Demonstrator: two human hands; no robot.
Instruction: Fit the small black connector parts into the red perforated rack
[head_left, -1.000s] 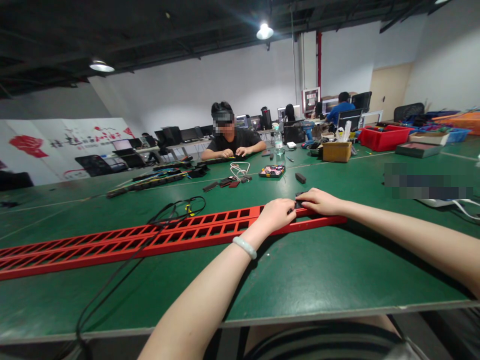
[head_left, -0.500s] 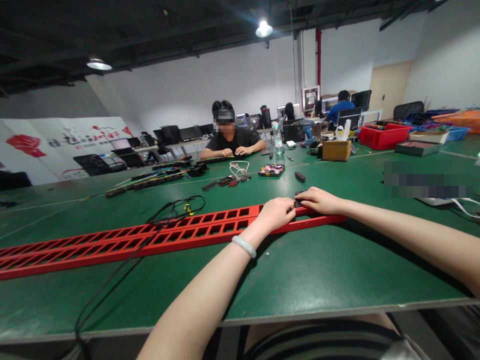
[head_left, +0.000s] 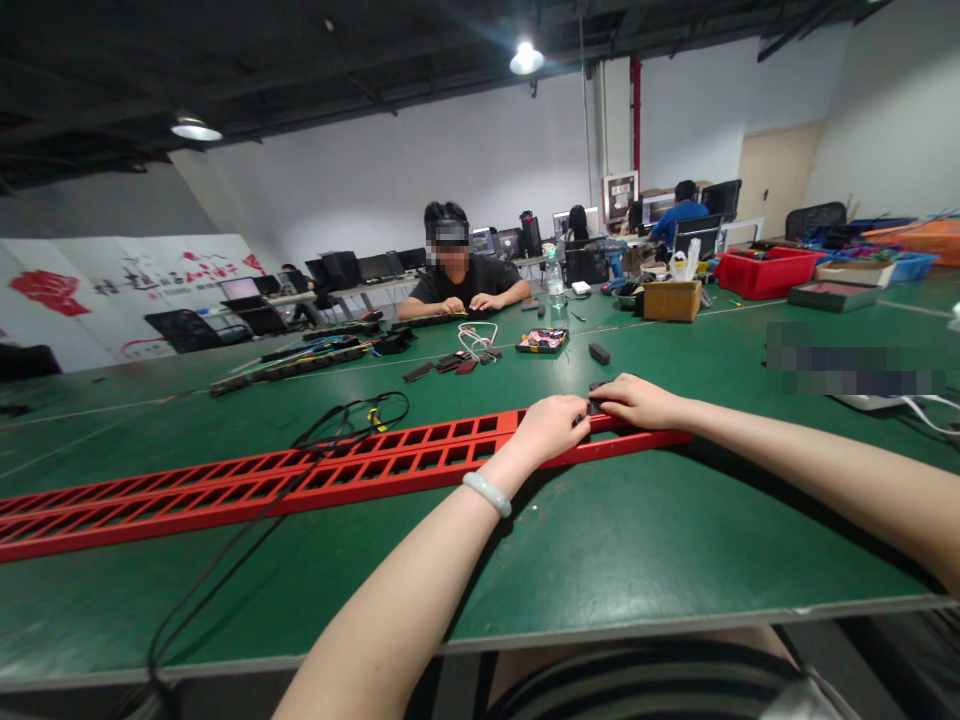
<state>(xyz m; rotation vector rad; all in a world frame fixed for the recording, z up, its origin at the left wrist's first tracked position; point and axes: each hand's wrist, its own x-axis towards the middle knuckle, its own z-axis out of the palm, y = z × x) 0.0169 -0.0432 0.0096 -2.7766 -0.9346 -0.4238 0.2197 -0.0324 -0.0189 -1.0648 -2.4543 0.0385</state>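
Note:
A long red frame (head_left: 416,465) with two rows of rectangular slots lies across the green table. At its right end my left hand (head_left: 553,425) rests over the rail, fingers curled and closed at a small black part (head_left: 598,402). My right hand (head_left: 636,402) is closed on that same part from the other side, its fingertips bent down. Most of the part hides under the fingers, so its kind does not show. A thin black cable (head_left: 281,490) crosses over the frame left of my hands.
A black block (head_left: 599,353) and a small tray of parts (head_left: 541,341) lie beyond my hands. Behind them stand a water bottle (head_left: 555,280), a cardboard box (head_left: 672,301) and a red bin (head_left: 769,272). Across the table sits a person (head_left: 461,275). Wire bundles (head_left: 300,358) lie at far left.

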